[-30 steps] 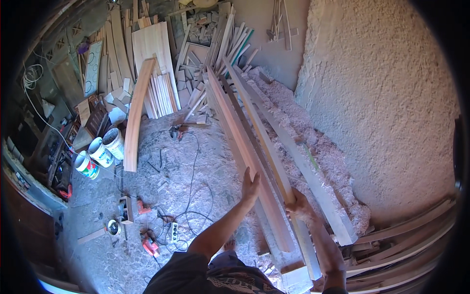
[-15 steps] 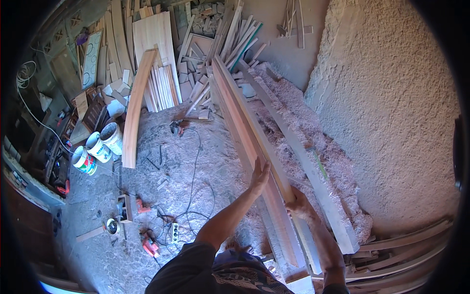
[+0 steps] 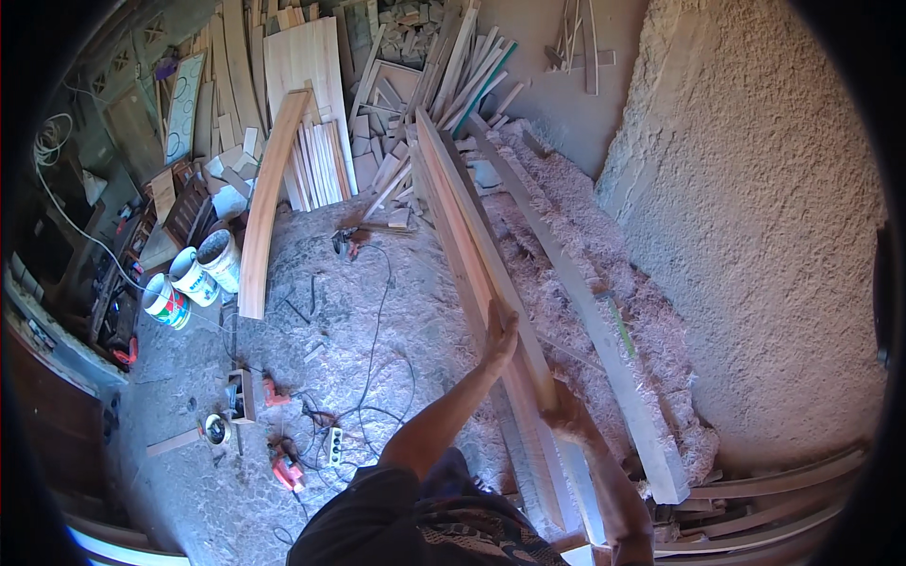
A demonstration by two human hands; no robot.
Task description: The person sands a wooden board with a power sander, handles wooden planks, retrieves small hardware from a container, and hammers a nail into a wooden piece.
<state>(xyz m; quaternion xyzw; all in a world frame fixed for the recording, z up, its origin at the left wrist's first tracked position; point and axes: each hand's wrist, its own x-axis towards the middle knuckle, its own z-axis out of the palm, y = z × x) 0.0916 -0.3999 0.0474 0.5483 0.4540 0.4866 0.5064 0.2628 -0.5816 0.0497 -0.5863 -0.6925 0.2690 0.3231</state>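
Note:
A long wooden plank (image 3: 518,321) runs from the far offcuts toward my body. It rests along other long boards (image 3: 456,236) and is tilted partly on edge. My left hand (image 3: 501,338) grips its left side, thumb up against the wood. Farther down, my right hand (image 3: 568,415) is wrapped around the plank's right edge; its fingertips are hidden beneath the wood. The plank's near end lies close to my body at the lower edge.
A grey beam (image 3: 595,321) lies over wood shavings (image 3: 661,349) on the right. On the floor are a power strip (image 3: 334,447), red power tools (image 3: 286,469), cables, and several buckets (image 3: 219,262). A leaning board (image 3: 269,208) and stacked offcuts stand at the back. More boards (image 3: 783,514) lie lower right.
The plank has tipped and shifted slightly left, so more of its broad face shows. My right hand has moved left and a little nearer my body with it. My left hand stays almost in place.

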